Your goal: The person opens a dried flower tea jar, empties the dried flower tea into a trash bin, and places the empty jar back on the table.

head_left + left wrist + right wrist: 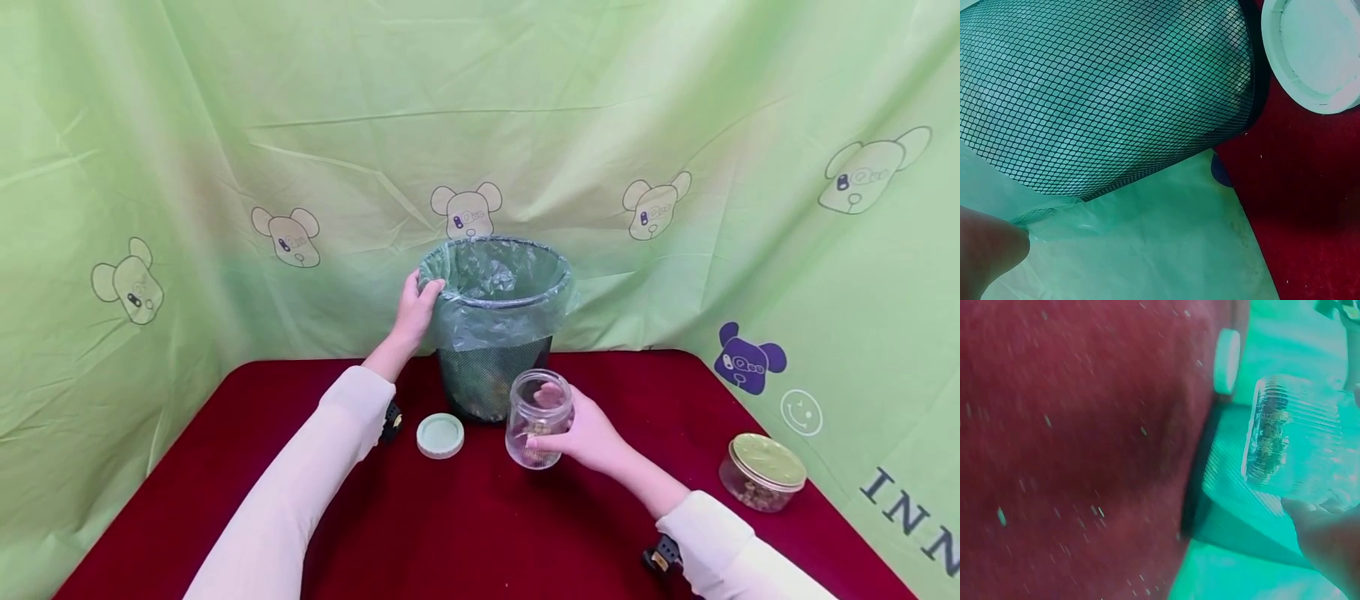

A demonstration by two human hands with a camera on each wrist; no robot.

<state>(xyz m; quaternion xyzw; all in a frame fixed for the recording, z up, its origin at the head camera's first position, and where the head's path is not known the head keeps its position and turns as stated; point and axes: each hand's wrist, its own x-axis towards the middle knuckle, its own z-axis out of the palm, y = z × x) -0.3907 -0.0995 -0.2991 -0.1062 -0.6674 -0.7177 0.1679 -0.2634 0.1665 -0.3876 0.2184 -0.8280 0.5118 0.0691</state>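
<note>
A clear ribbed jar [519, 429] without a lid is in my right hand [592, 435], thumb and fingers around its side, in front of the bin. In the right wrist view, brownish bits lie at the bottom of the jar [1300, 437]. My left hand [415, 310] grips the left rim of a black mesh trash bin [487, 375], which has a translucent green bag folded over its edge. Only part of that hand [991, 253] shows in the left wrist view, against the bag. A pale green lid [440, 435] lies on the table left of the jar.
Farther right on the red tablecloth [450, 533] stands a round clear container [761, 483] with a gold-coloured lid and brown pieces inside. A green printed curtain [360, 125] hangs close behind the bin and along both sides of the table.
</note>
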